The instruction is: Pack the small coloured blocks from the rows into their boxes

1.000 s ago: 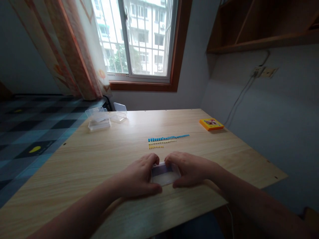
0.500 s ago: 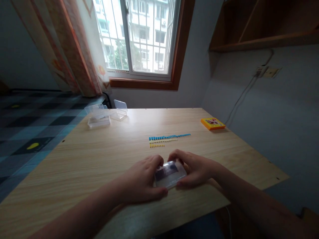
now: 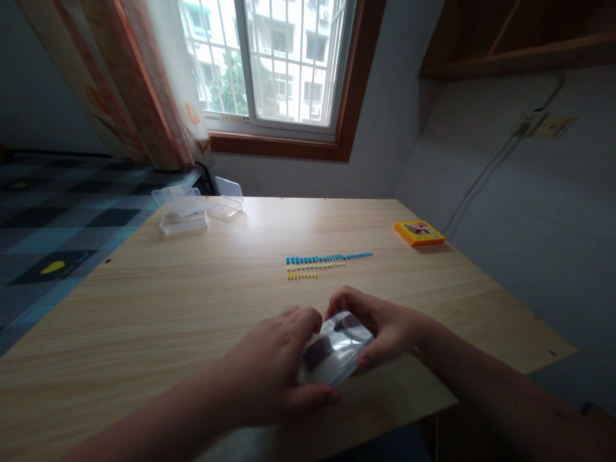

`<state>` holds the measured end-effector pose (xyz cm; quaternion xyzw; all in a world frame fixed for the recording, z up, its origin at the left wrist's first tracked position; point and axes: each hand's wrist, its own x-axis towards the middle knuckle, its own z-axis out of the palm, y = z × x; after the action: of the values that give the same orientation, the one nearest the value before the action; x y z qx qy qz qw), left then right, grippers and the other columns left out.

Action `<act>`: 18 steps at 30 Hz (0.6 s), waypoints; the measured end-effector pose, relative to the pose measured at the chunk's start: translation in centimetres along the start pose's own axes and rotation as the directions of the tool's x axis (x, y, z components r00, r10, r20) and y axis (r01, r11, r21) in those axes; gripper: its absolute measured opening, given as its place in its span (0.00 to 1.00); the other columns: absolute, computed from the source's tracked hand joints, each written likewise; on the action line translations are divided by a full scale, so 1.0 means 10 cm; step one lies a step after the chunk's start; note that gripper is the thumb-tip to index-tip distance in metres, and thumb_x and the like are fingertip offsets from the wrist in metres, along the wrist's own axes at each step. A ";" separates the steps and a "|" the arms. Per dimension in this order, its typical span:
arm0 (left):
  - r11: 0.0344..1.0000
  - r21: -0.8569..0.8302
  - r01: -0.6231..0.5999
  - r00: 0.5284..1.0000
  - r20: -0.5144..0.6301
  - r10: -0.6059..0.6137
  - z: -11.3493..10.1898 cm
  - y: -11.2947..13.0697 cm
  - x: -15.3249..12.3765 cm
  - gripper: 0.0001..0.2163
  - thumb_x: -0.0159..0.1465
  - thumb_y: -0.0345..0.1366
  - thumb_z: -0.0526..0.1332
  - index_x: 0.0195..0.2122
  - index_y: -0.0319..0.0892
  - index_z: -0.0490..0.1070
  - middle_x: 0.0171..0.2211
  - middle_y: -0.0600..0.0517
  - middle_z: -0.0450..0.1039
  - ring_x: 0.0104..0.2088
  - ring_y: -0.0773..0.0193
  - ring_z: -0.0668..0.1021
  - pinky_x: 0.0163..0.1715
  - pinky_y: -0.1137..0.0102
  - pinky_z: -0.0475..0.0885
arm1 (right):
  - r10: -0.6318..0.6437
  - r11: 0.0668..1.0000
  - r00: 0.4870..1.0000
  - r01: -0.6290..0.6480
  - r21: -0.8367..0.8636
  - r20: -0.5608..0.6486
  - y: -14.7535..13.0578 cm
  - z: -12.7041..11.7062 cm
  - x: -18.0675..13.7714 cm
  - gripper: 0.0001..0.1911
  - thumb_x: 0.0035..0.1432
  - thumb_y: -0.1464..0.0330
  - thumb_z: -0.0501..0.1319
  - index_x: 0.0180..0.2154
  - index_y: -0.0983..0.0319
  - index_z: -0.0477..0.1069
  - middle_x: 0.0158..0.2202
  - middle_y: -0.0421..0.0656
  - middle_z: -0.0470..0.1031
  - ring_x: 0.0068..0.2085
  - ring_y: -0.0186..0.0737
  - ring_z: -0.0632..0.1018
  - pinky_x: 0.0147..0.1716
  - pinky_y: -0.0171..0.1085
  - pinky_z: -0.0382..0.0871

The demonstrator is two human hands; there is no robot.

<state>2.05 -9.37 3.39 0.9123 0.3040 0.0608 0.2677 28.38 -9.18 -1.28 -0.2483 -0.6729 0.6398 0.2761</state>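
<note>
A small clear plastic box (image 3: 337, 350) with something dark inside is held just above the wooden table (image 3: 168, 308), near its front edge. My left hand (image 3: 274, 369) grips the box's left side, thumb underneath along the front. My right hand (image 3: 380, 324) curls over its right and far side. The box is tilted, with its lid catching the light. Beyond the hands lie rows of small blue pieces (image 3: 327, 258) and yellow pieces (image 3: 308, 271) on the table.
Clear plastic boxes (image 3: 185, 208) stand at the table's far left corner, one with its lid (image 3: 230, 188) up. An orange-yellow flat box (image 3: 418, 232) lies at the far right. A window, a curtain and a wall socket with a cable are behind.
The clear box has been lifted and tilted between both hands. The camera has tipped down and shifted a little.
</note>
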 end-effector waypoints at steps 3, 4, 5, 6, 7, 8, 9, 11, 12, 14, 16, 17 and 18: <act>1.000 0.009 0.003 1.000 -0.007 -0.003 0.00 0.00 0.01 0.22 0.58 0.54 0.67 0.43 0.44 0.65 0.41 0.46 0.74 0.41 0.51 0.76 0.38 0.61 0.70 | 0.011 0.999 1.000 -0.011 0.046 0.020 0.05 -0.01 0.01 0.41 0.41 0.63 0.81 0.52 0.59 0.62 0.48 0.44 0.69 0.45 0.40 0.73 0.40 0.35 0.68; 1.000 0.007 0.008 1.000 -0.008 -0.008 0.01 0.00 0.01 0.23 0.58 0.55 0.67 0.43 0.44 0.65 0.41 0.47 0.74 0.41 0.51 0.76 0.38 0.62 0.70 | 0.018 0.999 1.000 -0.019 0.046 0.017 0.05 -0.02 0.01 0.41 0.41 0.63 0.81 0.52 0.59 0.62 0.48 0.44 0.69 0.45 0.40 0.73 0.40 0.35 0.68; 1.000 0.003 0.014 1.000 -0.007 -0.014 0.01 -0.01 0.01 0.23 0.58 0.55 0.67 0.42 0.44 0.65 0.40 0.47 0.74 0.41 0.51 0.76 0.38 0.62 0.69 | 0.028 0.999 1.000 -0.028 0.046 0.011 0.05 -0.02 0.01 0.41 0.41 0.62 0.81 0.52 0.59 0.62 0.48 0.44 0.68 0.45 0.40 0.73 0.39 0.34 0.68; 1.000 -0.003 0.020 1.000 -0.004 -0.020 0.01 -0.01 0.02 0.23 0.58 0.56 0.67 0.42 0.44 0.65 0.40 0.47 0.74 0.40 0.51 0.76 0.38 0.62 0.69 | 0.035 0.998 0.999 -0.035 0.049 0.002 0.05 -0.02 0.01 0.41 0.41 0.62 0.81 0.52 0.59 0.62 0.48 0.44 0.68 0.45 0.40 0.73 0.39 0.34 0.68; 1.000 -0.009 0.025 1.000 0.002 -0.025 0.01 -0.01 0.02 0.23 0.59 0.57 0.66 0.42 0.44 0.65 0.40 0.46 0.74 0.40 0.51 0.76 0.37 0.62 0.69 | 0.043 0.998 0.999 -0.043 0.055 -0.006 0.04 -0.02 0.01 0.41 0.41 0.62 0.81 0.52 0.59 0.61 0.49 0.44 0.68 0.45 0.40 0.73 0.39 0.34 0.68; 0.999 -0.014 0.031 0.999 0.012 -0.030 0.01 -0.02 0.02 0.23 0.59 0.57 0.65 0.42 0.44 0.65 0.40 0.46 0.74 0.40 0.51 0.76 0.36 0.62 0.69 | 0.049 0.997 0.999 -0.048 0.063 -0.011 0.03 -0.02 0.01 0.41 0.41 0.62 0.81 0.52 0.59 0.61 0.49 0.44 0.68 0.45 0.39 0.73 0.38 0.33 0.68; 0.999 -0.017 0.033 0.999 0.021 -0.033 0.01 -0.02 0.02 0.23 0.59 0.58 0.65 0.42 0.44 0.65 0.40 0.46 0.74 0.40 0.51 0.76 0.36 0.62 0.69 | 0.052 0.997 0.999 -0.050 0.066 -0.017 0.03 -0.01 0.01 0.41 0.41 0.62 0.80 0.52 0.59 0.61 0.49 0.44 0.68 0.44 0.39 0.73 0.37 0.33 0.68; 1.000 -0.007 0.026 0.999 0.025 -0.025 0.02 -0.03 0.02 0.23 0.59 0.57 0.65 0.41 0.44 0.65 0.40 0.46 0.74 0.39 0.50 0.76 0.35 0.62 0.68 | 0.052 0.998 0.998 -0.051 0.046 -0.026 0.01 0.00 0.01 0.41 0.42 0.62 0.80 0.52 0.59 0.61 0.49 0.44 0.68 0.44 0.38 0.73 0.37 0.33 0.68; 1.000 0.004 0.015 1.000 0.021 -0.016 0.03 -0.03 0.02 0.22 0.59 0.56 0.65 0.41 0.44 0.65 0.40 0.46 0.73 0.39 0.50 0.76 0.35 0.62 0.68 | 0.052 0.998 0.998 -0.052 0.025 -0.027 0.00 0.00 0.00 0.40 0.42 0.62 0.80 0.53 0.59 0.62 0.49 0.44 0.68 0.44 0.38 0.73 0.38 0.33 0.68; 0.999 0.032 -0.013 1.000 0.002 0.013 0.05 -0.04 0.01 0.21 0.59 0.53 0.66 0.42 0.44 0.65 0.39 0.46 0.73 0.40 0.50 0.76 0.35 0.62 0.68 | 0.054 0.998 0.998 -0.054 -0.021 -0.021 -0.01 0.01 -0.01 0.39 0.43 0.62 0.79 0.53 0.59 0.63 0.48 0.44 0.69 0.44 0.39 0.73 0.38 0.34 0.69; 0.998 0.052 -0.035 0.999 -0.012 0.036 0.06 -0.05 0.01 0.20 0.59 0.52 0.67 0.42 0.44 0.64 0.39 0.47 0.73 0.40 0.50 0.76 0.35 0.62 0.68 | 0.056 0.997 0.998 -0.057 -0.051 -0.013 -0.03 0.02 -0.03 0.39 0.44 0.62 0.79 0.53 0.60 0.64 0.48 0.44 0.70 0.45 0.41 0.73 0.40 0.36 0.70; 0.997 0.059 -0.041 0.999 -0.012 0.042 0.06 -0.04 0.01 0.20 0.58 0.52 0.67 0.42 0.44 0.65 0.39 0.47 0.73 0.40 0.50 0.75 0.35 0.62 0.68 | 0.054 0.997 0.998 -0.055 -0.058 -0.014 -0.03 0.03 -0.04 0.39 0.44 0.63 0.79 0.53 0.60 0.64 0.47 0.44 0.70 0.45 0.41 0.74 0.40 0.36 0.70; 0.997 0.066 -0.045 0.999 -0.012 0.046 0.05 -0.03 0.02 0.20 0.58 0.52 0.67 0.42 0.44 0.64 0.39 0.47 0.73 0.40 0.50 0.75 0.35 0.62 0.68 | 0.052 0.997 0.998 -0.053 -0.063 -0.019 -0.04 0.03 -0.04 0.38 0.44 0.63 0.79 0.53 0.60 0.64 0.47 0.44 0.70 0.45 0.41 0.74 0.40 0.36 0.70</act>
<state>2.19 -9.30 2.79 0.9268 0.2869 0.0631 0.2340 28.52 -9.70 -0.95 -0.2800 -0.6839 0.6228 0.2569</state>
